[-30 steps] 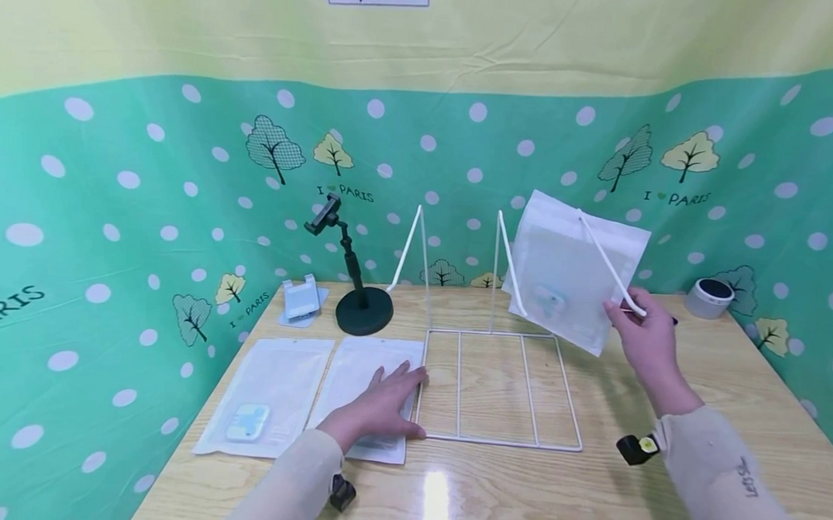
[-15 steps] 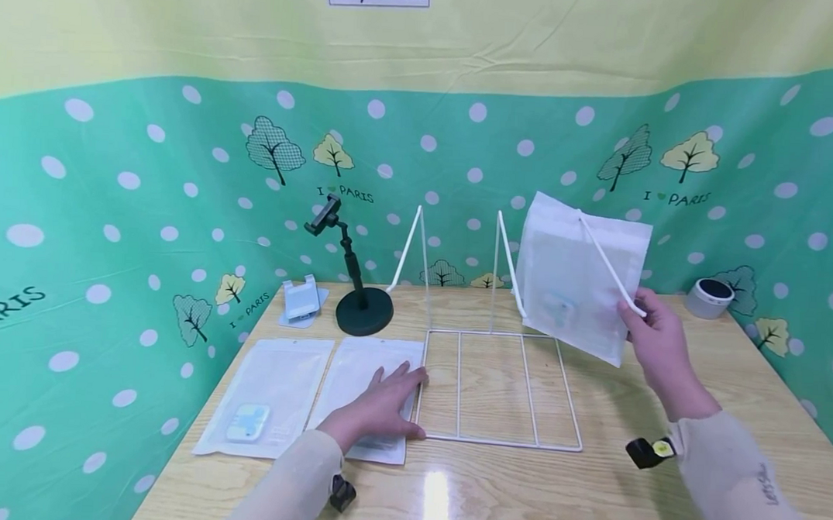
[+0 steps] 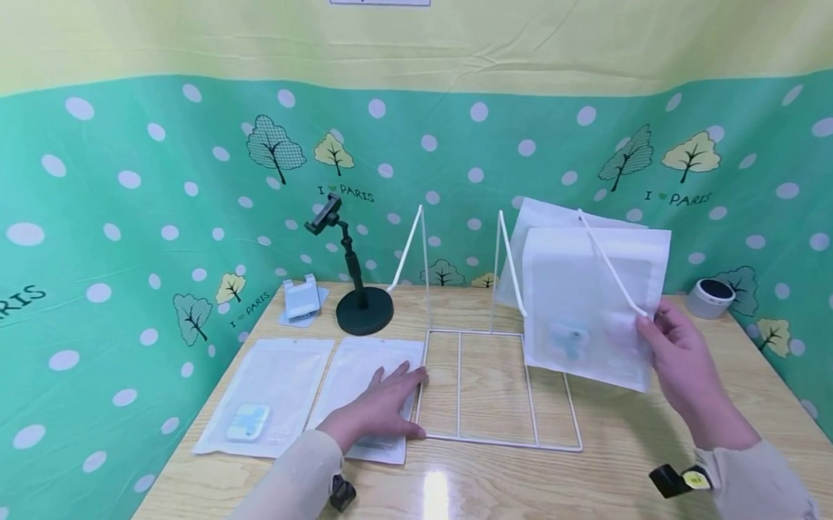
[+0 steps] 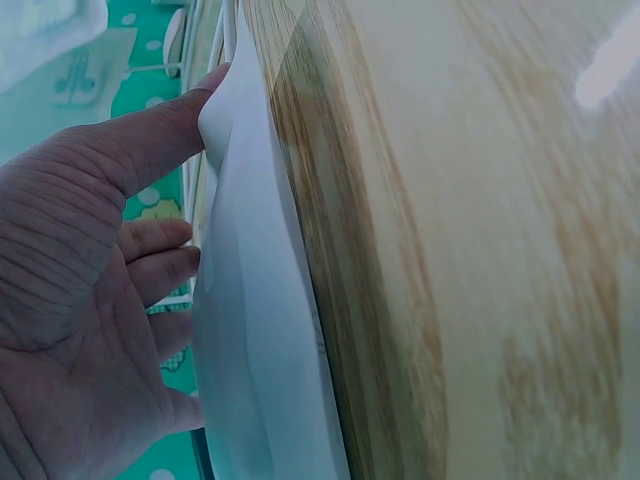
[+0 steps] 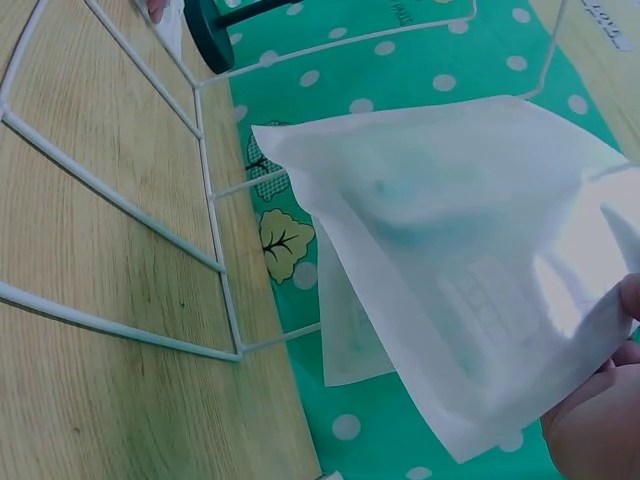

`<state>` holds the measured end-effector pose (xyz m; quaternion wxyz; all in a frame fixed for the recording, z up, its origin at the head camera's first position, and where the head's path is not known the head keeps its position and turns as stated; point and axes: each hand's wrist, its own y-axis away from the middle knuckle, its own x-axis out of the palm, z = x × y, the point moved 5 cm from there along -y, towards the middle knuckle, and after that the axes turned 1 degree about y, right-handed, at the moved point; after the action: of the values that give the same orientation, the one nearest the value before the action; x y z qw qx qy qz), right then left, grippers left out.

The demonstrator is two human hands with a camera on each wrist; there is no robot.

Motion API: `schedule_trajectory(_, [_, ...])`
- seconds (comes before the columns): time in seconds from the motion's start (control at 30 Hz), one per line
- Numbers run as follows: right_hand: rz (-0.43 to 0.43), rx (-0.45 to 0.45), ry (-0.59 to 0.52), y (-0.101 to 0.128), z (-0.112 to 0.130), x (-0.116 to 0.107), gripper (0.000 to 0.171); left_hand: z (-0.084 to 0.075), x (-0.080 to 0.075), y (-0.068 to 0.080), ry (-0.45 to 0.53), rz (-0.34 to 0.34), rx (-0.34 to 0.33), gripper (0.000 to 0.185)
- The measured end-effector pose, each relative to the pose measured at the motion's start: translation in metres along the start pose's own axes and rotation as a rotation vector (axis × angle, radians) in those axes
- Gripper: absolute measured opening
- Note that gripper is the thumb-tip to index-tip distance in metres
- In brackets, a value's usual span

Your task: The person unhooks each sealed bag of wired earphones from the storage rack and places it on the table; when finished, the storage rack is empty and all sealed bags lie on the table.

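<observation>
My right hand (image 3: 690, 377) pinches the right edge of a white translucent zip pouch (image 3: 596, 299) near its lower half. That pouch hangs at the right-hand prong (image 3: 608, 261) of a white wire rack (image 3: 499, 443), with a pale blue item showing through it. Behind it another pouch (image 3: 547, 214) is partly covered. My left hand (image 3: 382, 406) rests with spread fingers on a flat pouch (image 3: 355, 381) beside the rack's base, its fingertips at the left bar. In the left wrist view the thumb touches the edge of this pouch (image 4: 250, 300).
A second flat pouch (image 3: 279, 370) lies farther left. Behind stand a light blue phone stand (image 3: 301, 298) and a black holder (image 3: 364, 312) with a jointed arm. A white round object (image 3: 709, 298) is at the back right. Two more prongs rise from the rack.
My right hand has drawn the front pouch toward me and to the right along the prong, and the pouch behind it has come into view. The left hand has stayed in place.
</observation>
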<state>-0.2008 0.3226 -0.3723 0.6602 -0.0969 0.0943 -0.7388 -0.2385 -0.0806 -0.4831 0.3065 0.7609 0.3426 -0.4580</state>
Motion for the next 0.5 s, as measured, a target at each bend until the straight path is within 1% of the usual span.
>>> schedule_trajectory(0.07, [0.016, -0.001, 0.009, 0.005, 0.001, -0.003, 0.023, 0.0, 0.0, 0.0, 0.002, 0.0, 0.0, 0.092])
schedule_trajectory(0.13, [0.03, 0.005, 0.035, 0.011, 0.002, -0.006, 0.028, 0.0, 0.0, 0.001, 0.004, 0.001, -0.002, 0.092])
schedule_trajectory(0.3, [0.041, -0.004, 0.056, 0.023, 0.006, -0.014, 0.036, -0.001, -0.001, 0.001, 0.01, 0.008, -0.009, 0.092])
schedule_trajectory(0.5, [0.044, -0.001, 0.068, 0.038, 0.008, -0.024, 0.03, 0.0, -0.001, 0.0, 0.017, 0.016, -0.014, 0.092])
